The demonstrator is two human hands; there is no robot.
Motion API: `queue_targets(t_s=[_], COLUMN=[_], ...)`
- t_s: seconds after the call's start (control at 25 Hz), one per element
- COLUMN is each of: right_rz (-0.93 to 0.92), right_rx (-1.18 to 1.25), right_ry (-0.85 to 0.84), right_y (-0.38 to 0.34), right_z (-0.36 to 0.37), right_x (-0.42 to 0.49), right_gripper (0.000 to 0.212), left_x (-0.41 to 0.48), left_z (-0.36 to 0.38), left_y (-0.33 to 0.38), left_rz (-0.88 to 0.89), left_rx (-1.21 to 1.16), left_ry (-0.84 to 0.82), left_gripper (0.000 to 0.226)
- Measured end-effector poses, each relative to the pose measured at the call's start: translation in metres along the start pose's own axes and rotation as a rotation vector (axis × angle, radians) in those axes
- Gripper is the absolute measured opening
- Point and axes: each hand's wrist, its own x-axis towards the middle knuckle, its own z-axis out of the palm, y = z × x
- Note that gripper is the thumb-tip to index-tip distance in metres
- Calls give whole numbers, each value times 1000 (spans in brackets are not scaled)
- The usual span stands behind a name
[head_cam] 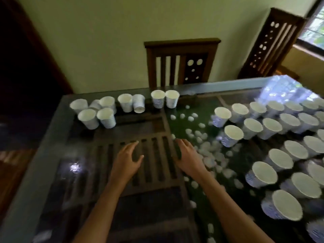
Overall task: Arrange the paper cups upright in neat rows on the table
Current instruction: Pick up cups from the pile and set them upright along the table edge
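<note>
The room is dim, lit mainly by daylight from a window (313, 25) far beyond and to the right of the right hand (188, 158). This light lays a bright bluish glare patch (285, 90) on the glass table (52, 172) ahead-right of both hands, and a small specular spot (74, 167) sits left of the left hand (127, 160). Motion blur softens the whole frame and is strongest on the paper cups (263, 174) right of the right hand, whose print is smeared and probably unreadable. Wide-angle distortion bends the table edges and leans the chair (273, 44) beyond-right, and the doorway (21, 67) far left of the left hand falls into near-black shadow.
</note>
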Motion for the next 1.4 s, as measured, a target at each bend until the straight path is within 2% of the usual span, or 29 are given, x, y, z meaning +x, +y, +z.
queue_targets(t_s=[0.08, 0.2, 0.48, 0.64, 0.72, 1.0, 1.12, 1.4], right_rz=[-77, -67, -58, 14, 24, 11, -14, -9], right_rx=[-11, 5, 135, 224, 263, 451, 497, 536], right_ry=[-37, -77, -104, -62, -22, 161, 189, 202], right_y=[-23, -56, -111, -120, -120, -128, -131, -126], right_z=[25, 60, 142, 181, 196, 222, 222, 199], right_x=[39, 96, 199, 231, 243, 260, 259, 216], right_gripper=[42, 60, 75, 90, 95, 83, 71, 69], left_x=[12, 37, 95, 118, 129, 158, 156, 121], left_z=[-24, -54, -97, -99, -94, -74, -74, -81], left_y=[-31, -75, -163, -198, -211, -218, -217, -188], left_rz=[-70, -144, -214, -335, -366, -367, -423, -382], left_rx=[17, 1, -12, -14, -94, -293, -326, -298], left_ry=[59, 126, 260, 294, 272, 373, 378, 319], left_gripper=[53, 54, 51, 63, 70, 69, 64, 67])
